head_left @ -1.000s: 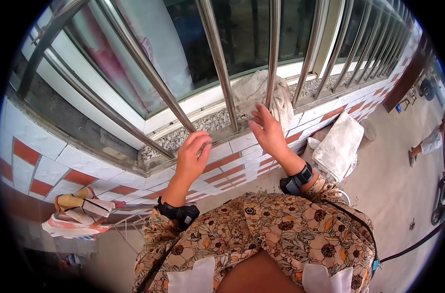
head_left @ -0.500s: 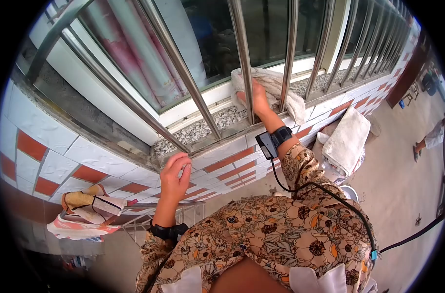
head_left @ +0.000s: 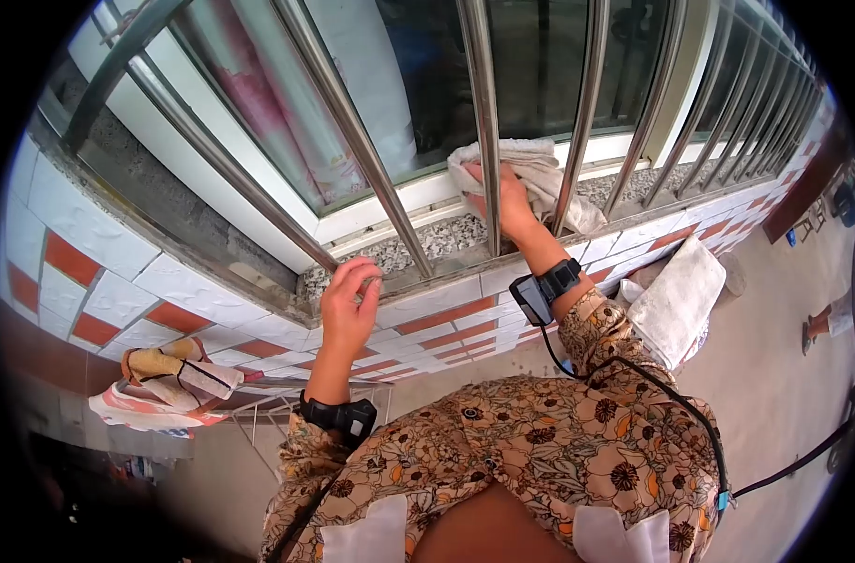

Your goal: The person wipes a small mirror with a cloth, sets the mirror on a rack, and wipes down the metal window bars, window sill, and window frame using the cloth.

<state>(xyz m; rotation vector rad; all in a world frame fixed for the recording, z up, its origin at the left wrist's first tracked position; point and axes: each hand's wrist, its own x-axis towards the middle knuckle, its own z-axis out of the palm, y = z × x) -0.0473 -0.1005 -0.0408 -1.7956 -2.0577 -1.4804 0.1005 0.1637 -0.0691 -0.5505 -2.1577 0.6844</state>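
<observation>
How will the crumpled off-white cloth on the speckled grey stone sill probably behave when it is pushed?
The crumpled off-white cloth is probably floppy, as loose folds bunch beside the right hand. It may snag on the shiny metal bars, since it lies close behind them.

No readable text, no legible labels, brands, numbers or signs

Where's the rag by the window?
In the head view, the rag is above centre, slightly right, on the sill mostly behind the bars, in the right hand.
</observation>
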